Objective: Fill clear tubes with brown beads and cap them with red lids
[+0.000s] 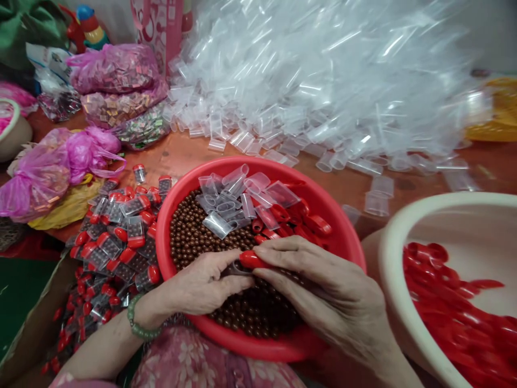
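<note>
Over the front of a red basin (162,237), my two hands meet at one small piece. Between the thumb and fingers of my left hand (197,285) is a clear plastic tube (235,268); its contents are mostly hidden. My right hand (327,291) pinches a red plastic cap (253,260) at the tube's right end. Under the hands lie many brown beads (194,231). Loose clear tubes (236,196) rest on the beads, with red caps (311,221) beside them at the basin's right.
A large heap of clear tubes (315,81) covers the table's back. Finished-looking red-capped tubes (125,237) pile up at left, spilling into a box below. A cream tub (391,242) with red parts stands at right. Pink bags (113,70) fill the back left.
</note>
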Tool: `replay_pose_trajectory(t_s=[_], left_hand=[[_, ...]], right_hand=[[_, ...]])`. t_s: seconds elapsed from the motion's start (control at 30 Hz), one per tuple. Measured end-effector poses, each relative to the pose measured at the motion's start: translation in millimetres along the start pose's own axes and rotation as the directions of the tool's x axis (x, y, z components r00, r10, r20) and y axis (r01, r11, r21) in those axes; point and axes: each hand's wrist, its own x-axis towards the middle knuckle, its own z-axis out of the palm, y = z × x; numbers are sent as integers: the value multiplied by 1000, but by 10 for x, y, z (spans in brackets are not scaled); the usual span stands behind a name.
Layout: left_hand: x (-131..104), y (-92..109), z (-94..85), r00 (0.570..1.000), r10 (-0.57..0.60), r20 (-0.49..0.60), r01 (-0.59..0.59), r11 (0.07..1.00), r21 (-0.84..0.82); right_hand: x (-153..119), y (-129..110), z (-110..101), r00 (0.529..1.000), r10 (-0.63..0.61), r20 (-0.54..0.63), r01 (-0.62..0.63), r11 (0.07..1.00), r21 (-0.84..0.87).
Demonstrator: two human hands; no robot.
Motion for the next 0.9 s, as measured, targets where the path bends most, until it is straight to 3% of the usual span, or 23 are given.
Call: replay_pose_trajectory(t_s=[0.17, 0.33, 0.43, 0.6, 0.8, 0.9], left_hand=[[-75, -13, -58, 995, -69, -71, 68, 998, -13], [-92, -50, -93, 994, -51, -95, 48, 998, -36], [-73, -73, -77, 996, -33, -78, 25, 995, -92], [-53, -63, -37, 1000, 8, -14, -11, 970, -244], [-46, -29, -20, 1000, 28, -6, -29, 986, -167], [-52, -31, -29, 1000, 11, -4, -12, 978, -207]], right_hand=[[-68, 78, -119, 997, 76, -13, -77, 995, -69], [-87, 66, -57, 972, 219, -80, -216, 975, 43], [-17, -1, 85, 971, 211, -112, -195, 971, 136], [49, -72, 253, 975, 215, -57, -207, 970, 130], [8, -28, 287, 985, 151, -82, -146, 987, 71], [-12, -5, 274, 995, 85, -47, -85, 996, 1]])
